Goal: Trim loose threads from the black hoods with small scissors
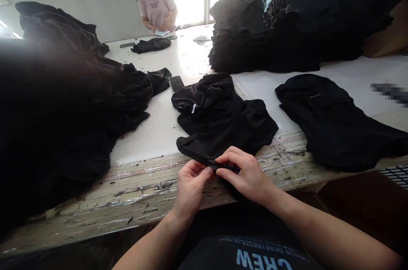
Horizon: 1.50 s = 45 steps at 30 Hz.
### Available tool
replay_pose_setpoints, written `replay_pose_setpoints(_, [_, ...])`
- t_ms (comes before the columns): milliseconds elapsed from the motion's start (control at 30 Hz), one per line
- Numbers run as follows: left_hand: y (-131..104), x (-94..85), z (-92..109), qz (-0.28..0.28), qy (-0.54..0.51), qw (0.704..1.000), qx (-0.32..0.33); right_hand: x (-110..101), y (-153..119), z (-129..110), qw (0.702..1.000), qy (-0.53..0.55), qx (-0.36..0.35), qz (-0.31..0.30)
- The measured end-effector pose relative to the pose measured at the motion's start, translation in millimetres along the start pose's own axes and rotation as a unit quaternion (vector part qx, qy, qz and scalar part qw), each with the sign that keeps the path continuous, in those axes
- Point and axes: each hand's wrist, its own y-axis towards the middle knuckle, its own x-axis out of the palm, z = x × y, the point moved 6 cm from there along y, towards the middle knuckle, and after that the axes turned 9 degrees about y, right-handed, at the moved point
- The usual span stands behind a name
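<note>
A black garment [219, 121] with a small white tag lies rumpled near the table's front edge. At its near hem, my left hand [191, 185] is closed, pinching the black fabric between thumb and fingers. My right hand [245, 172] is closed around a small dark pair of thread snips [228, 168], whose tip is at the hem beside my left thumb. The fingers partly hide the snips, so I cannot tell whether the blades touch the cloth.
A large heap of black garments [63, 104] covers the table's left side. Another black garment [331, 121] lies flat at right, with tall black stacks [255, 40] behind it. A phone [176, 83] lies beyond the garment. Across the white table [134, 142], a person [157, 7] handles something pale.
</note>
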Motion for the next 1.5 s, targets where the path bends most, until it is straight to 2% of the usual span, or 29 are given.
replay_pose_setpoints(167, [0, -0.2, -2, -0.004, 0.003, 1.0, 0.002, 1, 1, 0, 1.0, 0.0, -0.002, -0.002])
replay_pose_setpoints(567, [0, -1.5, -2, -0.006, 0.016, 1.0, -0.003, 0, 5, 6, 0.997, 0.043, 0.059, -0.001])
replay_pose_setpoints(933, [-1, -1.2, -10, -0.015, 0.034, 0.999, -0.019, 4, 9, -2, 1.0, -0.012, 0.017, -0.015])
replay_pose_setpoints(1500, [0, -2.8, -13, -0.004, 0.058, 0.998, -0.022, 7, 11, 5, 0.999, 0.016, 0.044, -0.027])
